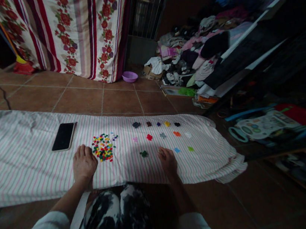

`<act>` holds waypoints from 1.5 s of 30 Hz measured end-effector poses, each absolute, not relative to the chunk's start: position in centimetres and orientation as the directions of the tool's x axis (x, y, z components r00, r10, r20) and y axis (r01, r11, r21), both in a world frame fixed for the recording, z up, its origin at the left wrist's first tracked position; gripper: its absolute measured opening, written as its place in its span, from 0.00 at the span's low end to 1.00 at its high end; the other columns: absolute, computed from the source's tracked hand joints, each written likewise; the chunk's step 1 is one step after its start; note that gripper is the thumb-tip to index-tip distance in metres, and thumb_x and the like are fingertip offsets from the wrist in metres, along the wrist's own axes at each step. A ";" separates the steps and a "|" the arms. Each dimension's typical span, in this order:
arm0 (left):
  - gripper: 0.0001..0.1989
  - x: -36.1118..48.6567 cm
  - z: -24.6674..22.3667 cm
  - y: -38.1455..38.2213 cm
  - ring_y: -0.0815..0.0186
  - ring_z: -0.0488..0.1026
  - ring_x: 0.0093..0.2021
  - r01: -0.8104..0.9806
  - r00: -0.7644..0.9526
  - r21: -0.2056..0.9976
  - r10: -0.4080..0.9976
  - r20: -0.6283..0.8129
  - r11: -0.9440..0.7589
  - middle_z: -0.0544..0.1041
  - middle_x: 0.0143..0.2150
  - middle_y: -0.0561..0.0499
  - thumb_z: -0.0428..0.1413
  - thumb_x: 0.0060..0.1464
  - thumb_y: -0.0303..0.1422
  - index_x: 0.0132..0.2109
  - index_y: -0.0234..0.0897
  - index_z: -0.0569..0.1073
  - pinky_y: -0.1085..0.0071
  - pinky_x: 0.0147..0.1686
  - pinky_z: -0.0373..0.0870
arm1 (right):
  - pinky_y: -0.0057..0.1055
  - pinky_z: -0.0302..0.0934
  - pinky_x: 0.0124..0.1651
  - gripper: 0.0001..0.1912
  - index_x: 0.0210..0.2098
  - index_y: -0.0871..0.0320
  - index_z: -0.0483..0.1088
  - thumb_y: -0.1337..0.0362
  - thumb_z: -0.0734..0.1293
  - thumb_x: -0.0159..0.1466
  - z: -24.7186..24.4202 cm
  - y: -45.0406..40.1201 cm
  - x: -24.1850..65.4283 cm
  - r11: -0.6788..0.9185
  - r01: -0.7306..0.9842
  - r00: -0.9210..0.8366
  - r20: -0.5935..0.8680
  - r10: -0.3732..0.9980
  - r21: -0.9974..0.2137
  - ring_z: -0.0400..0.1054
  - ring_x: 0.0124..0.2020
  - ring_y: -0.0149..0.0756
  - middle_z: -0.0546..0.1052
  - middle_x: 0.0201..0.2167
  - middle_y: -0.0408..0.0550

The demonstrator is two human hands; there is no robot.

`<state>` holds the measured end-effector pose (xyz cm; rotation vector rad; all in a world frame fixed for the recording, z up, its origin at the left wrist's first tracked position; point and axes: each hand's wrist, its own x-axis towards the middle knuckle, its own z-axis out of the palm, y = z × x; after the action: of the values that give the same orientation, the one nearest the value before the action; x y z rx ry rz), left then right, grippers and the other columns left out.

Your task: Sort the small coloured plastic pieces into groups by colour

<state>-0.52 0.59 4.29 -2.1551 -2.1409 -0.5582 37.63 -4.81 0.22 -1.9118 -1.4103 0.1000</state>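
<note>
A heap of small mixed-colour pieces [103, 148] lies on the striped cloth [50, 173]. My left hand [84, 163] rests on the cloth just left of the heap, its fingers bent together; whether it holds anything is hidden. To the right, small single-colour piles lie in three rows, among them a red pile [149, 137], a yellow pile [167, 124] and a dark green pile [144, 154]. My right hand [167, 159] is closed in a pinch at the front row, between the dark green pile and a light blue pile [177, 150]. What its fingertips hold is too small to name.
A black phone [64, 136] lies at the left on the cloth. Beyond are a floral curtain [75, 34], a purple basin [130, 76] and heaped clothes [189, 49]. My knees are at the cloth's near edge.
</note>
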 end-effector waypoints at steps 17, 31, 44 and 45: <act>0.14 -0.5 4.1 0.5 0.45 0.62 0.63 0.983 -0.023 0.180 0.950 0.311 -0.035 0.69 0.60 0.32 0.46 0.58 0.29 0.48 0.28 0.70 0.53 0.59 0.62 | 0.40 0.66 0.45 0.24 0.43 0.59 0.76 0.49 0.57 0.66 -0.3 -4.8 37.6 -0.079 0.813 0.377 0.418 0.827 -0.577 0.70 0.40 0.42 0.75 0.39 0.55; 0.16 -0.6 3.9 0.5 0.44 0.61 0.64 0.979 -0.019 0.197 0.949 0.314 -0.046 0.68 0.60 0.31 0.45 0.58 0.29 0.49 0.27 0.70 0.52 0.59 0.61 | 0.39 0.65 0.45 0.25 0.42 0.60 0.76 0.49 0.55 0.67 0.2 -4.6 36.9 -0.142 0.813 0.426 0.411 0.806 -0.564 0.70 0.40 0.41 0.75 0.40 0.56; 0.16 -0.6 4.0 0.6 0.45 0.61 0.64 0.979 -0.020 0.200 0.952 0.305 -0.043 0.68 0.60 0.30 0.45 0.57 0.30 0.49 0.27 0.70 0.52 0.59 0.61 | 0.39 0.66 0.45 0.22 0.44 0.59 0.76 0.52 0.57 0.66 0.3 -4.6 36.9 -0.142 0.820 0.405 0.386 0.829 -0.555 0.70 0.41 0.41 0.74 0.41 0.56; 0.16 -0.6 4.0 0.6 0.45 0.61 0.64 0.979 -0.020 0.201 0.952 0.304 -0.044 0.68 0.60 0.30 0.45 0.57 0.30 0.49 0.27 0.70 0.52 0.59 0.61 | 0.39 0.65 0.45 0.22 0.44 0.59 0.76 0.52 0.57 0.66 0.4 -4.6 36.8 -0.140 0.818 0.406 0.387 0.828 -0.558 0.70 0.41 0.41 0.74 0.41 0.56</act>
<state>-0.60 0.59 3.98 -2.1474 -2.1209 -0.5591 36.81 -4.63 0.36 -1.9423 -1.4020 0.0169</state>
